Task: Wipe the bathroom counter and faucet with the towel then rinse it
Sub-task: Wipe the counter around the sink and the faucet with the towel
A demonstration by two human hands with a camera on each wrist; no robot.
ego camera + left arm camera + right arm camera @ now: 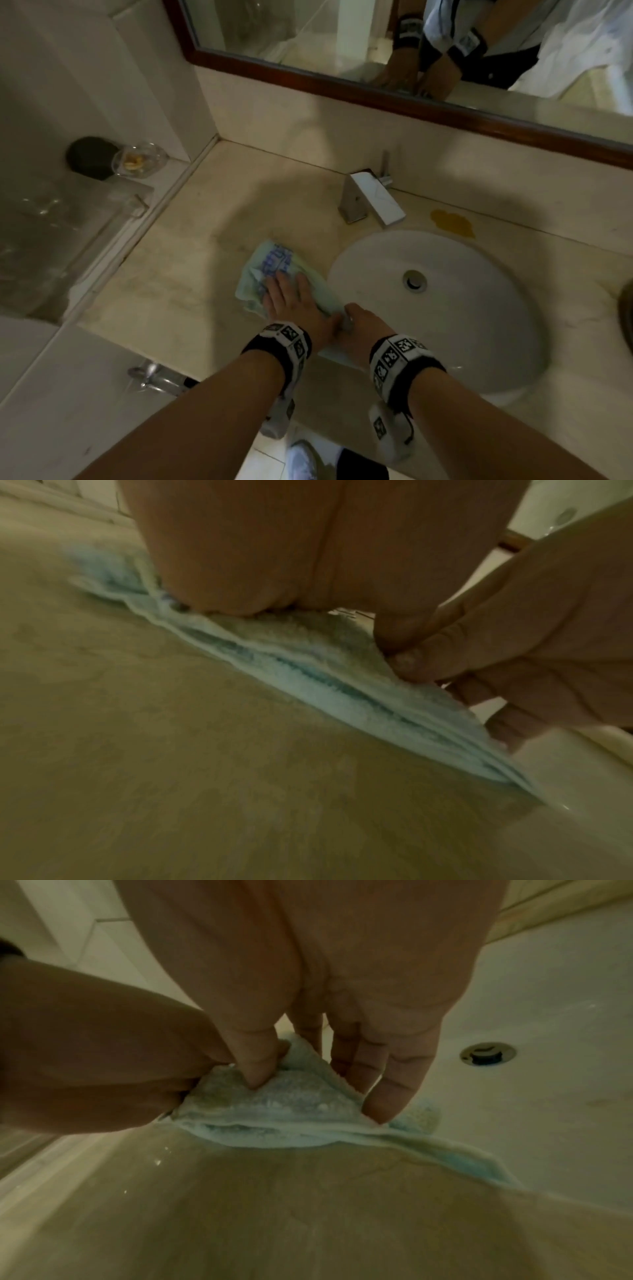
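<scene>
A pale green and blue towel [274,263] lies crumpled on the beige counter [164,291], just left of the white sink [479,325]. My left hand [284,291] presses flat on the towel, fingers straight. My right hand [349,318] pinches the towel's near corner at the sink's rim. In the right wrist view the thumb and fingers [394,1083] curl into the towel [291,1104], with the left hand [85,1056] beside them. The left wrist view shows the towel [308,674] under my palm. The chrome faucet [370,198] stands behind the sink, untouched.
A yellow stain [452,222] marks the counter right of the faucet. A glass shelf [51,233] at the left carries a dark round object [90,157] and a glass dish [137,161]. A framed mirror [342,51] runs along the back wall. The sink drain [413,279] is open.
</scene>
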